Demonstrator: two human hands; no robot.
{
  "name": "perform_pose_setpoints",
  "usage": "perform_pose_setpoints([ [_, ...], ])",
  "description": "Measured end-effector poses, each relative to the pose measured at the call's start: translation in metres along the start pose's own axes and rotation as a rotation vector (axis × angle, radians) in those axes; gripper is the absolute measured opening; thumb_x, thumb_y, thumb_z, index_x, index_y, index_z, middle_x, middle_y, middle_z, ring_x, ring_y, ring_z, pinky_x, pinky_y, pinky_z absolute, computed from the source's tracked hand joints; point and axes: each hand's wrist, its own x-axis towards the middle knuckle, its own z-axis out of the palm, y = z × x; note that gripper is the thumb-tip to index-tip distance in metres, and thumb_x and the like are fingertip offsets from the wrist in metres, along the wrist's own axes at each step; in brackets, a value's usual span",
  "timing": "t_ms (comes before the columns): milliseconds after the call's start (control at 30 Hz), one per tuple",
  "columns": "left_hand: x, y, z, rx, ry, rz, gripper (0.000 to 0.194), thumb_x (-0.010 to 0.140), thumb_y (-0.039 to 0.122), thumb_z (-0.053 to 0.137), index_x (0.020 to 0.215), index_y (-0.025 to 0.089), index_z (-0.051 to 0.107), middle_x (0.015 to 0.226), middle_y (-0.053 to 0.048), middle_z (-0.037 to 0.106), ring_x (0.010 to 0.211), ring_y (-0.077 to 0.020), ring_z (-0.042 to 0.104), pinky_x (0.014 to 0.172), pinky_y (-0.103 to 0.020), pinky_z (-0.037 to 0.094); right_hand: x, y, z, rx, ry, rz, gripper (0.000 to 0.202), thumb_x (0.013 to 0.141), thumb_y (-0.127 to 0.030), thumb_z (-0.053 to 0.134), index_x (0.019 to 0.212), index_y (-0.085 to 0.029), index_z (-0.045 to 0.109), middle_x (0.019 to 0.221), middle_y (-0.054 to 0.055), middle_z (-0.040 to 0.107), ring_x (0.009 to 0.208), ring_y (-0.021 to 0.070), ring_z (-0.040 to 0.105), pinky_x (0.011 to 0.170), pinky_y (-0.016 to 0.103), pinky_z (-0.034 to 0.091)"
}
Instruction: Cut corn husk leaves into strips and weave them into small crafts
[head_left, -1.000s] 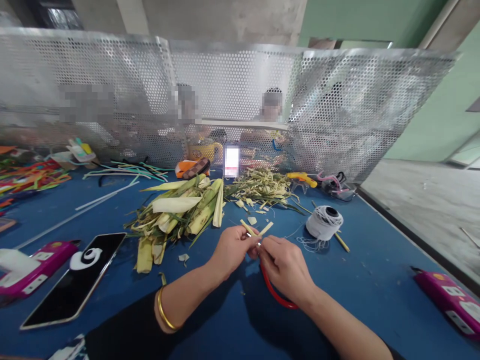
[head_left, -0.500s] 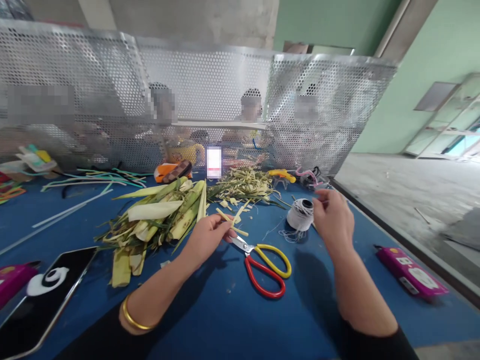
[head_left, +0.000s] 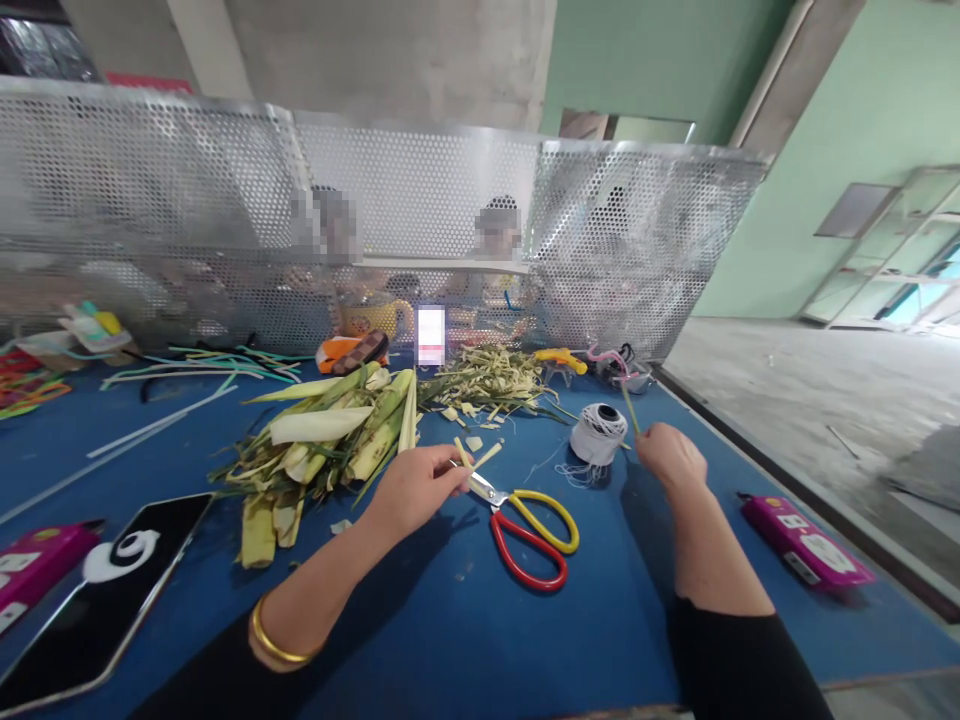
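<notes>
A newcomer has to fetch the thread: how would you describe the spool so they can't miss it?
Find the blue table in front of the mesh screen. On it, between the scissors and the screen, just left of the right hand, sits a spool of white thread. Unlike its neighbours, it has a round dark centre on top and loose thread looped at its foot.

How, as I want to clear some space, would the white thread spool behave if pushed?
The spool looks round-sided, so it may roll if tipped. Its loose threads would probably drag or snag. Being mostly thread, it's likely light.
</notes>
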Motion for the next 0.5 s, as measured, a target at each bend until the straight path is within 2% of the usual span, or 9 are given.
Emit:
perform_pose_setpoints([
  [133,-0.015,-0.002,-0.004,0.210,0.061,0.024,0.020,0.078,0.035,0.057,0.082,0.025,0.073,0.068,0.000,0.070,0.064,-0.0189,0.061,0.059,-0.023,0.037,0.000,-0.003,-0.007,0.190,0.176,-0.070,0.033,0.086,-0.030,0.042,0.101,-0.015,0.067,0.092,0.017,0.072,0.086,0.0280,0.066,0.066,0.034,0.045],
  [300,-0.027,-0.006,-0.004,0.329,0.070,0.018,0.017,0.077,0.033,0.058,0.081,0.029,0.074,0.068,0.001,0.070,0.062,-0.0180,0.058,0.058,-0.022,0.032,-0.002,-0.009,-0.004,0.372,0.197,-0.177,0.035,0.088,-0.032,0.040,0.104,-0.014,0.065,0.091,0.011,0.074,0.078,0.0199,0.068,0.066,0.026,0.048],
  [400,-0.029,-0.006,-0.004,0.328,0.052,0.001,0.017,0.077,0.034,0.058,0.079,0.028,0.074,0.067,0.001,0.070,0.061,-0.0178,0.058,0.058,-0.022,0.033,0.002,-0.002,-0.004,0.345,0.193,-0.113,0.035,0.088,-0.031,0.039,0.104,-0.014,0.066,0.089,0.011,0.074,0.076,0.0206,0.068,0.065,0.027,0.048],
  [500,-0.030,-0.005,-0.007,0.306,0.061,-0.015,0.018,0.077,0.036,0.059,0.081,0.028,0.075,0.069,0.001,0.071,0.063,-0.0182,0.060,0.059,-0.022,0.035,0.006,0.007,-0.003,0.216,0.185,0.006,0.031,0.083,-0.024,0.045,0.097,-0.013,0.071,0.091,0.018,0.072,0.084,0.0293,0.067,0.070,0.036,0.047],
])
